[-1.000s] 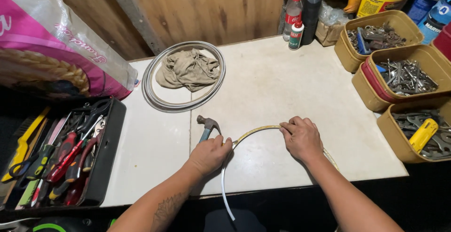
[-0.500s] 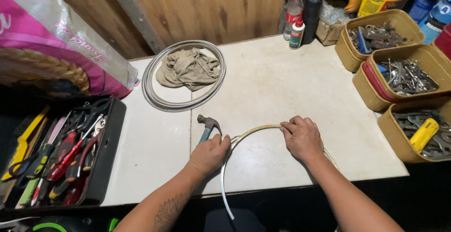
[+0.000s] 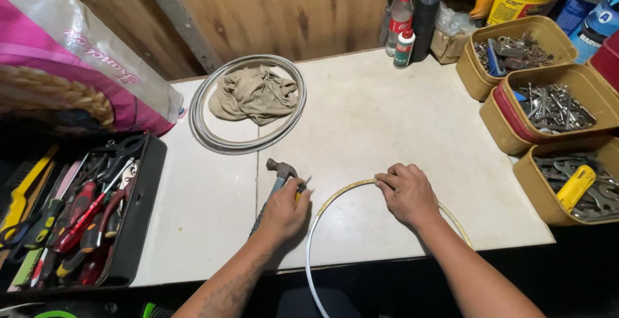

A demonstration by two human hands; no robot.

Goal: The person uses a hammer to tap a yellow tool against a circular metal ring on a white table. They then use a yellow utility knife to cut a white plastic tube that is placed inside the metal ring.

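The left hand (image 3: 284,210) rests on the near part of the bench (image 3: 361,131), fingers curled shut around the handle of a hammer (image 3: 278,175). The hammer's long axis runs away from the person and slightly left, its dark steel head just beyond the knuckles, lying on the white top. Something small and yellowish shows at the fingertips; what it is cannot be told.

The right hand (image 3: 407,192) lies palm down beside it, fingers bent and pressing on a thin hoop (image 3: 335,195) — a pale, springy-looking band, yellowish where it arcs across the bench between the two hands, whiter where it curves down past the bench edge toward the person. The arc rises from the left hand's side, peaks just left of the right fingertips and passes under that hand, coming out again to the right of the wrist. So the band lies between the hands, touched by the right, just beside the left.

Farther back lies a coil (image 3: 248,105) of smooth grey rings with a crumpled tan rag (image 3: 255,94) inside it. At the left edge a black tray (image 3: 138,215) holds pliers and screwdrivers with red and yellow grips. On the right stand tan tubs (image 3: 509,125) of metal parts and spanners — dull, greasy steel. Bottles (image 3: 412,25) stand against the plank wall.
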